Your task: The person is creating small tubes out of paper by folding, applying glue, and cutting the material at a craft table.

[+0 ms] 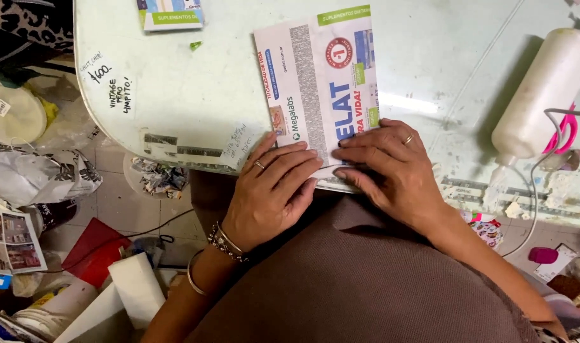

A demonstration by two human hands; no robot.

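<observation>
A printed paper sheet, white with blue, red and green patches, lies on the pale glass tabletop and reaches its near edge. My left hand rests flat on the sheet's near end, fingers pointing right, with a ring and bracelets at the wrist. My right hand presses flat on the same end from the right, fingers pointing left, a ring on one finger. The fingertips of both hands almost meet over a folded strip of the paper at the table's edge.
A white squeeze bottle lies on its side at the right, next to pink-handled scissors and a thin cable. A small printed booklet sits at the far edge. Paper scraps, white rolls and magazines clutter the floor at left.
</observation>
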